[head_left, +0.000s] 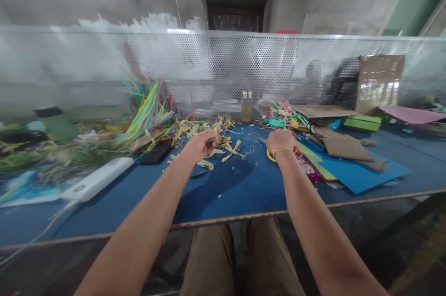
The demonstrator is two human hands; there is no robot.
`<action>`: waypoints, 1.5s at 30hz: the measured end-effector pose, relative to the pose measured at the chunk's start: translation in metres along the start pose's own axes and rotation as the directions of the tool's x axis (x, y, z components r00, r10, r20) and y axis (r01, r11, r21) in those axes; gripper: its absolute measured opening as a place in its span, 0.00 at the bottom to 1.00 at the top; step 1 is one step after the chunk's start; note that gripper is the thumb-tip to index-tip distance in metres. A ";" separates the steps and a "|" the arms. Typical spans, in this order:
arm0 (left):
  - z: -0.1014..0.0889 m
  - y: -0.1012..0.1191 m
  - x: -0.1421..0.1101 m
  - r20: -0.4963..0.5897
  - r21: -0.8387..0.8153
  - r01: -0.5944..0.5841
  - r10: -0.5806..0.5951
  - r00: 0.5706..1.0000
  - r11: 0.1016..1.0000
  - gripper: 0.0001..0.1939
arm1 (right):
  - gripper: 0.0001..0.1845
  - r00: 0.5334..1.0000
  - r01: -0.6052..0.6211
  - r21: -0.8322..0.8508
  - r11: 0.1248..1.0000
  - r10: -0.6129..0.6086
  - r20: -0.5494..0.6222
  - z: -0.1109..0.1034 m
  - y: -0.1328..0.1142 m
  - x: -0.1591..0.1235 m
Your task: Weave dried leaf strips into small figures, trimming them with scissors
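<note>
Many pale strips (pixel 225 140) lie scattered around the left hand (pixel 202 145), whose thumb and fingertips draw close together; I cannot tell whether they pinch one. Just under the right hand (pixel 280 140) peeks a yellow curved object (pixel 270 156), but those fingertips are hidden, so whether they clamp it I cannot tell. Beyond and between both grips a capped bottle (pixel 246 108) stands upright on the blue tabletop (pixel 240 191)
</note>
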State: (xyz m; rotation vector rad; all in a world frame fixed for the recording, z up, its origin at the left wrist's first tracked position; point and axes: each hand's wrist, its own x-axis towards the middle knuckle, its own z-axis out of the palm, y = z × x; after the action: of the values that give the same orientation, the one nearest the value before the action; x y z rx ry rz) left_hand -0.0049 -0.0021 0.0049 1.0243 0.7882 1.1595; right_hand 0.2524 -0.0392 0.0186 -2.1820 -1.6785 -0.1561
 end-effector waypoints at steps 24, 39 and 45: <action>0.035 -0.002 -0.007 -0.058 0.175 -0.227 0.240 0.969 0.958 0.12 | 0.07 0.962 -0.045 0.990 0.132 -0.262 0.078 0.027 -0.084 -0.004; 0.024 -0.025 -0.003 -0.019 0.692 -0.242 0.352 0.936 0.681 0.10 | 0.07 0.971 -0.025 0.944 0.330 -0.218 0.102 0.056 -0.055 0.018; 0.025 -0.046 -0.005 0.161 0.928 -0.272 0.381 0.910 0.256 0.10 | 0.08 0.969 -0.123 0.934 0.336 -0.163 0.186 0.051 -0.038 0.022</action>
State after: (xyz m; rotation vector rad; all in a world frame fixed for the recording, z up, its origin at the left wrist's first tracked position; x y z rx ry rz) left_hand 0.0332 -0.0158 -0.0296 2.2479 1.4646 1.0430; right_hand 0.2155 0.0074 -0.0125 -1.2354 -1.3100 0.9406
